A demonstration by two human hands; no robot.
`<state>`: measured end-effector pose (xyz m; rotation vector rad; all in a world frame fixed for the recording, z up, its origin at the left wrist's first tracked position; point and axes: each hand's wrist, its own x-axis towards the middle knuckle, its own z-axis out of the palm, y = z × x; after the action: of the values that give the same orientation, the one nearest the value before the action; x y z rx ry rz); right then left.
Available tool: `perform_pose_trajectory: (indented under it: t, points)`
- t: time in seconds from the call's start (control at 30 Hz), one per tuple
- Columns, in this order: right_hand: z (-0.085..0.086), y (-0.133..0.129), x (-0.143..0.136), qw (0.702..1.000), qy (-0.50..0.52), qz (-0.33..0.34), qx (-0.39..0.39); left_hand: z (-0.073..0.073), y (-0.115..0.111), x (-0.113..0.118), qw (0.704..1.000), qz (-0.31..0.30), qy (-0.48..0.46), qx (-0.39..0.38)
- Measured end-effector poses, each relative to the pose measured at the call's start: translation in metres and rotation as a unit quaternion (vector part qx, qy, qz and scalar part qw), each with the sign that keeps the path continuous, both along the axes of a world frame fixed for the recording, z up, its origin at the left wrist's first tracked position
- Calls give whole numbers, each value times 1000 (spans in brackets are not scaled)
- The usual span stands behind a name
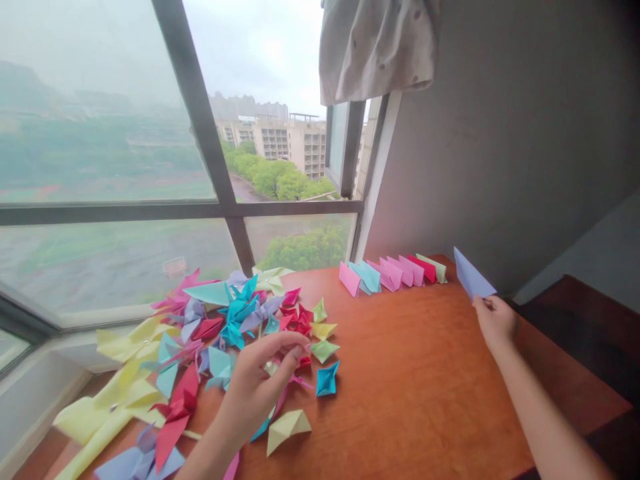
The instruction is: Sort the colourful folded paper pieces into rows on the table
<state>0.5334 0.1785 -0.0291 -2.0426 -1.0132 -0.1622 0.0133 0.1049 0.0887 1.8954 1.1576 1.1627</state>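
Note:
A folded lavender paper (471, 277) is pinched in my right hand (495, 321), raised at the table's right edge. My left hand (267, 373) hovers over the right side of the origami pile with its fingers curled and thumb near the fingertips; whether anything is between them is too small to tell. Close to it lie a blue paper boat shape (327, 379), a green one (325, 351) and a pale yellow folded piece (289, 430). A row of folded papers (390, 273) in pink, blue, red and green stands at the back of the table.
The brown wooden table (415, 373) reaches to the window. Many origami pieces, such as a yellow one (113, 400) and a red one (177, 417), cover its left side. A window frame (230, 209), a hanging cloth (377, 50) and a grey wall (475, 147) stand behind.

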Motion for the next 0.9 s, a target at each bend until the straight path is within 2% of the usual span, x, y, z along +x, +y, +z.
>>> perform_pose_trajectory:
  t: [0.13, 0.27, 0.43, 0.53, 0.7, 0.9]
  points:
    - [0, 42, 32, 997, 21, -17, -74, -2, 2, -2, 1000, -12, 0, -20]
    - [-7, 72, 43, 991, 29, -18, -128, -2, 3, -3, 1000, -6, 1, -31]
    - [-16, 98, 51, 988, 23, -35, -151, 2, 3, -2, 1000, -2, 10, -3]
    - [-18, 107, 53, 988, 19, -38, -149, 4, 3, -2, 999, 7, 34, 16]
    - [-18, 111, 52, 991, 30, -34, -123, 4, 1, -1, 997, -17, 60, 42]
    - [-14, 95, 43, 994, 61, -89, -33, 2, 2, -2, 997, -19, 54, 48]
